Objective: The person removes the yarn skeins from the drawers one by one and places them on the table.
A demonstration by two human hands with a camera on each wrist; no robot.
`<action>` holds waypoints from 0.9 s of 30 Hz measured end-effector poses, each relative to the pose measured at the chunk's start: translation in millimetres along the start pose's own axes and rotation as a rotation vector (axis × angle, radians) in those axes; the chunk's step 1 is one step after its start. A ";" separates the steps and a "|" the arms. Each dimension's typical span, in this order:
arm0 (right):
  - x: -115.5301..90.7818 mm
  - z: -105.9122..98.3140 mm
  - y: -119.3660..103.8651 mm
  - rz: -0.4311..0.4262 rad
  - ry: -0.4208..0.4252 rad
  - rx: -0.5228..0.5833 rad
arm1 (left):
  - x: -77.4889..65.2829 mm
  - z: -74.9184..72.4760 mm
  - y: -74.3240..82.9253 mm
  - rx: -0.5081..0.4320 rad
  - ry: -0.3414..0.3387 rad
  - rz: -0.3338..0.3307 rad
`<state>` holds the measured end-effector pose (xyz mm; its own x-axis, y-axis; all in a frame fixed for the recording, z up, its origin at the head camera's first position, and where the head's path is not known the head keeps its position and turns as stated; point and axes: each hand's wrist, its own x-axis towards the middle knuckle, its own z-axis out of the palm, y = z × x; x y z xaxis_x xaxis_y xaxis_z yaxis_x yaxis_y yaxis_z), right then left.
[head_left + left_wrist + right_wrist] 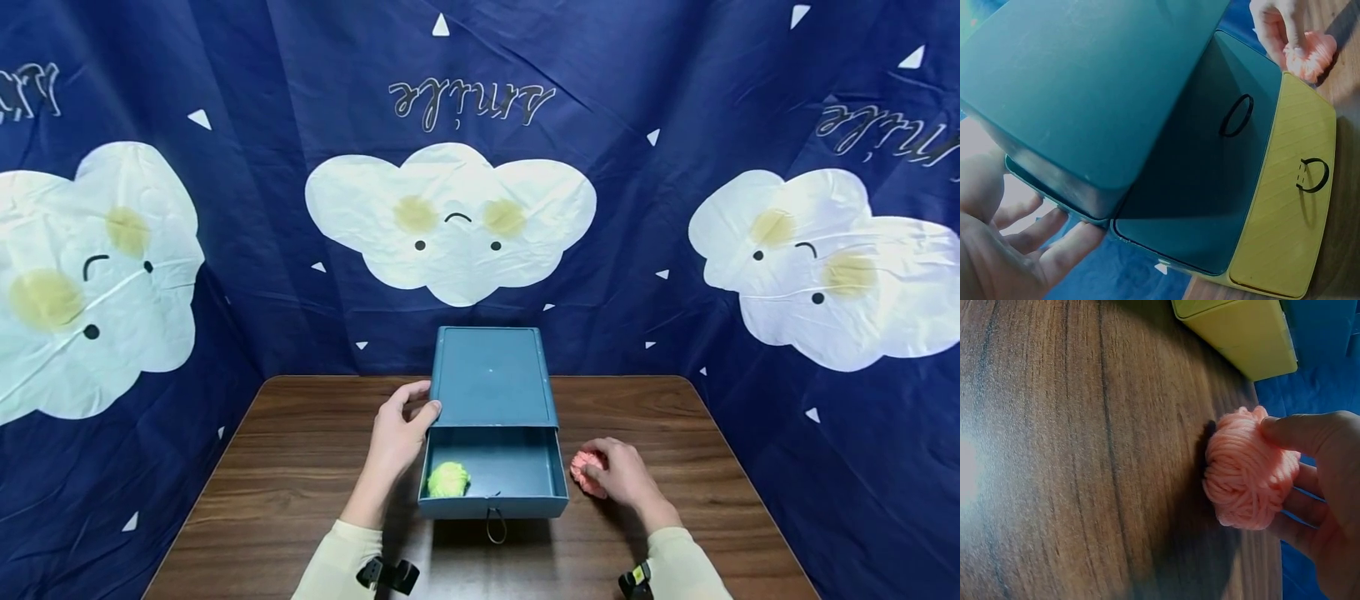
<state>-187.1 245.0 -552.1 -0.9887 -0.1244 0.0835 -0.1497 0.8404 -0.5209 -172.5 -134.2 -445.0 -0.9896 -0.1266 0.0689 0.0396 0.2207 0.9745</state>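
A teal drawer cabinet (491,375) stands on the table with its top drawer (517,475) pulled out. A small yellow-green yarn ball (448,480) lies in that drawer's front left corner. My left hand (403,423) rests against the cabinet's left side, thumb near the top edge; in the left wrist view its fairly straight fingers (1063,250) touch the cabinet's edge. To the right of the drawer, my right hand (621,477) pinches a pink yarn ball (1250,472) between thumb and fingers, at the tabletop.
Below the open drawer, the left wrist view shows a shut teal drawer front (1204,169) and a shut yellow one (1282,206), each with a black loop. The brown wooden table (277,500) is bordered by a dark blue cloth (630,275) with white clouds.
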 end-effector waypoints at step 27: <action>-11.0 -72.3 -67.1 -0.371 0.272 -0.041 | -2.6 -1.3 1.4 0.042 0.008 0.004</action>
<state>-165.8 228.1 -456.6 -0.8303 -0.2823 0.4806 -0.4874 0.7860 -0.3804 -169.7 -134.8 -443.5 -0.9883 -0.1331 0.0745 0.0375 0.2615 0.9645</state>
